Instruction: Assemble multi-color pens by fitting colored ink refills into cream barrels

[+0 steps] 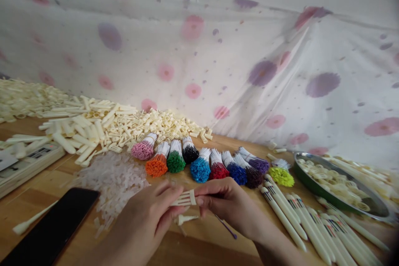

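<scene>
My left hand [156, 212] is closed around a cream slotted plastic pen part [184, 198], held level above the table. The thumb and fingers of my right hand [222, 201] pinch that same part at its collared right end. Below my right hand a thin refill with a purple tip [230, 232] slants out; its other end is hidden, so I cannot tell whether it is held. On the wood beneath my hands lies a small cream cone-shaped piece [186, 219]. Bundled refills stand just beyond, among them orange [156, 166], light blue [200, 170] and red [219, 169].
Translucent small pieces [112, 178] are heaped left of my hands, by a black phone [52, 224]. Cream pen parts [149, 126] pile along the back. Several assembled multicolour pens [311, 228] lie at right, near a metal-rimmed tray [330, 203] of rings. A power strip [34, 166] sits far left.
</scene>
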{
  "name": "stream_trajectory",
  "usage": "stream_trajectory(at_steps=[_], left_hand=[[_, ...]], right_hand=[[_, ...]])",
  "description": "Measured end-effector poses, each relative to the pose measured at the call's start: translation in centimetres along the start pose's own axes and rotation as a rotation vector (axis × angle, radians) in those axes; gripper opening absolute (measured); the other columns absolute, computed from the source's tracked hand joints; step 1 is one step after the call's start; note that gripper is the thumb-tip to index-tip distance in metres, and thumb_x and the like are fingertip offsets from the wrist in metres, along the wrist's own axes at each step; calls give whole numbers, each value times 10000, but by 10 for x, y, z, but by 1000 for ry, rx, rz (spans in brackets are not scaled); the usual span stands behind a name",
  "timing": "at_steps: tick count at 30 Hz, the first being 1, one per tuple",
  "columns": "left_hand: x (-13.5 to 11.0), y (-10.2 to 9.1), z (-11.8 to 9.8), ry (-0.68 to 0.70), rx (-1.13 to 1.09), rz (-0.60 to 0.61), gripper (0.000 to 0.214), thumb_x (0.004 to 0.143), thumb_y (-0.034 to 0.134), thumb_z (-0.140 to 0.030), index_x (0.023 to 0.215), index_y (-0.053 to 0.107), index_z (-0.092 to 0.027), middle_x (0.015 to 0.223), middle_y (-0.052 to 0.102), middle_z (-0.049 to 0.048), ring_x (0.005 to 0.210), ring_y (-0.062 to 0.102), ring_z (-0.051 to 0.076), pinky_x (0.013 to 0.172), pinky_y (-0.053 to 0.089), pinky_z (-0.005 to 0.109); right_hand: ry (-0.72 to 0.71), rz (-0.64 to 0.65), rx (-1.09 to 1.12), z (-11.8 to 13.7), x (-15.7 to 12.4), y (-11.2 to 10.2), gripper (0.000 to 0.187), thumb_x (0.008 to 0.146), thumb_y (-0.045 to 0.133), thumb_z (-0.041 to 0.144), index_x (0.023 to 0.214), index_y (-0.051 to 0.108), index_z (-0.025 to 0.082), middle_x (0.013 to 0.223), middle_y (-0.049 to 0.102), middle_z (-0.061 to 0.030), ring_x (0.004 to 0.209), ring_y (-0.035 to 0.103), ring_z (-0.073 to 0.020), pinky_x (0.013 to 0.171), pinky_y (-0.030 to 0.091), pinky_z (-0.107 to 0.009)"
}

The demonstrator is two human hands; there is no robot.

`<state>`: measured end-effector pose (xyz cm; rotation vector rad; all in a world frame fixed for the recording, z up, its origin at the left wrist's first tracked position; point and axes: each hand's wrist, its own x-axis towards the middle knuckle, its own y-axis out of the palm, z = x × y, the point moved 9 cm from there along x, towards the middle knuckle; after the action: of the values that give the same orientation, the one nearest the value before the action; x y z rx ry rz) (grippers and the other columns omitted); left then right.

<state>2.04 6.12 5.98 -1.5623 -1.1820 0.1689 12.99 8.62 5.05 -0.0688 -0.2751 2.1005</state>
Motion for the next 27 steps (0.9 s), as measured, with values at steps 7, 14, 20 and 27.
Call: stream_trajectory(at_steps=[7,14,20,27], left_hand=[[0,2,8,-57,-94,38,254,868,439,-202,1057,609,-213,1024,704,107,887,682,245,694,571,354],[5,-5,29,-177,-130,45,287,877,434,-275,1106,602,-232,1086,706,68,958,670,220,794,544,342],[5,-1,39,-212,-177,30,278,871,435,-306,1103,567,-228,1049,729,66,910,697,226,758,556,327],[-4,17,26,-167,-434,50,255,864,504,-273,1115,547,-290,1106,697,51,985,665,216,737,560,284]], right_hand=[[-181,-68,-270,15,-6,-4,201,869,546,277,885,727,190,676,625,-17,611,532,-99,573,409,-195],[76,-199,-552,-12,1,-60,208,839,539,322,810,675,166,696,637,-9,614,540,-117,560,414,-208],[321,-258,-942,-47,-32,-101,95,774,595,258,718,594,182,667,624,-18,602,551,-164,539,358,-246],[370,-272,-1067,-75,-67,-83,104,815,502,98,744,518,172,790,641,-86,716,612,-214,623,415,-288]])
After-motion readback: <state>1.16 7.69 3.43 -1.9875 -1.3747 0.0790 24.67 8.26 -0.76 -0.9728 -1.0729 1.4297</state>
